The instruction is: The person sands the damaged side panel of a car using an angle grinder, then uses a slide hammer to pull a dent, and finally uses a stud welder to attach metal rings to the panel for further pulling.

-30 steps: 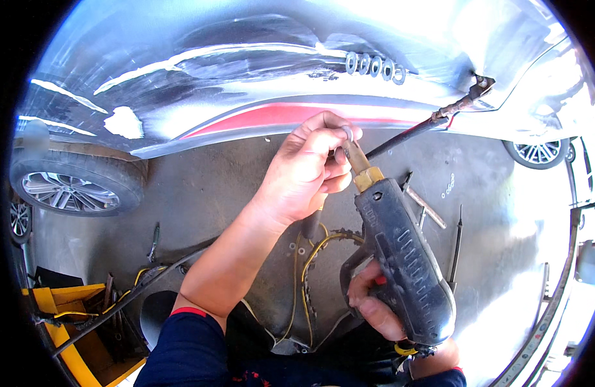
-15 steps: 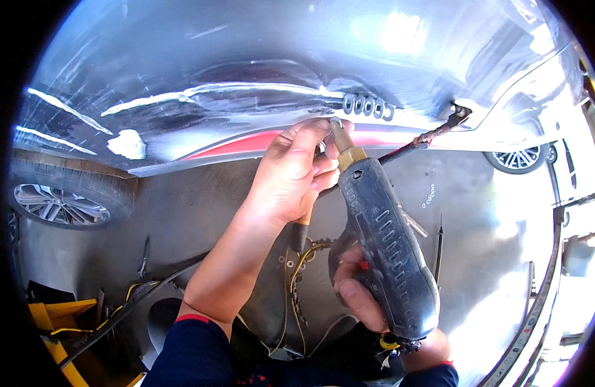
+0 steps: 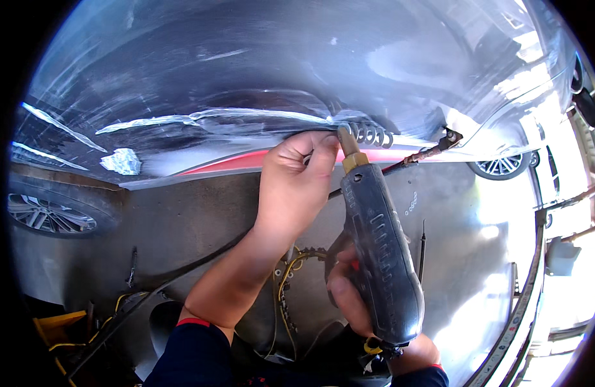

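My right hand (image 3: 349, 291) grips the handle of a black spot-welding gun (image 3: 383, 248) with a brass-coloured nozzle. Its tip meets the scraped grey car body panel (image 3: 272, 71) at the left end of a row of metal washers (image 3: 376, 136), which stand on edge along a bare-metal crease. Right beside the nozzle, my left hand (image 3: 296, 180) has thumb and forefinger pinched together against the panel. A small dark ring edge, apparently a washer (image 3: 307, 159), shows between its fingers; the fingertips' exact contact is partly hidden.
A rusty clamp (image 3: 449, 140) with a rod is fixed to the panel's lower edge at right. A dark cable (image 3: 194, 263) crosses below my left arm. Loose washers (image 3: 411, 204) and a thin black rod (image 3: 422, 258) are over the floor. Car wheels (image 3: 52, 213) flank the workspace.
The gun's tip has come up against the panel beside the washer row. My left hand has turned and closed in next to the nozzle. The view has shifted slightly.
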Motion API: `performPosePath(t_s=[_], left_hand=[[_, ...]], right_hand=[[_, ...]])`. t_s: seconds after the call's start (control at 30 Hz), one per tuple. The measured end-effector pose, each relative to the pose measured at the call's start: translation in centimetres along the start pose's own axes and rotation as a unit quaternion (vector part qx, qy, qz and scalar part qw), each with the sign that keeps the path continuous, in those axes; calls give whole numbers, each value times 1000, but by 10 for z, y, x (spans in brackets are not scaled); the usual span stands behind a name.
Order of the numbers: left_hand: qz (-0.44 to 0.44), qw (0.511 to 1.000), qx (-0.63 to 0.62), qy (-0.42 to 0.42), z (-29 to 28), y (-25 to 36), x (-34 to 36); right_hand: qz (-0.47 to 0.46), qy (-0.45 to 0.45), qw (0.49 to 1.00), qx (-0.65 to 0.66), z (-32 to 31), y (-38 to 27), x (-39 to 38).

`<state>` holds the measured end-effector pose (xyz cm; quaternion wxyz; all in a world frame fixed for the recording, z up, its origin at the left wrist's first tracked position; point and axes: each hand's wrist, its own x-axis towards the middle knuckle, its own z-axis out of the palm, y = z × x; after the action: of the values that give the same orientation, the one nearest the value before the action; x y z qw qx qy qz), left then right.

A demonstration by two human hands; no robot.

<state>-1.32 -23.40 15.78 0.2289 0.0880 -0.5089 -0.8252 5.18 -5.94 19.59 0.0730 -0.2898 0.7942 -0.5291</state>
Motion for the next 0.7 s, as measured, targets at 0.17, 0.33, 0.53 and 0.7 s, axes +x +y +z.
performPosePath(t_s=[0.17, 0.33, 0.53, 0.7], left_hand=[[50, 998, 40, 2, -1, 1, -3], [98, 995, 22, 6, 0, 0, -3], [135, 989, 50, 25, 4, -6, -2], [147, 988, 37, 18, 3, -5, -1]], right_hand=[[5, -3, 1000, -21, -1, -1, -1], [6, -17, 999, -34, -3, -7, 2], [53, 7, 999, 5, -5, -4, -4], [39, 11, 999, 33, -1, 5, -4]])
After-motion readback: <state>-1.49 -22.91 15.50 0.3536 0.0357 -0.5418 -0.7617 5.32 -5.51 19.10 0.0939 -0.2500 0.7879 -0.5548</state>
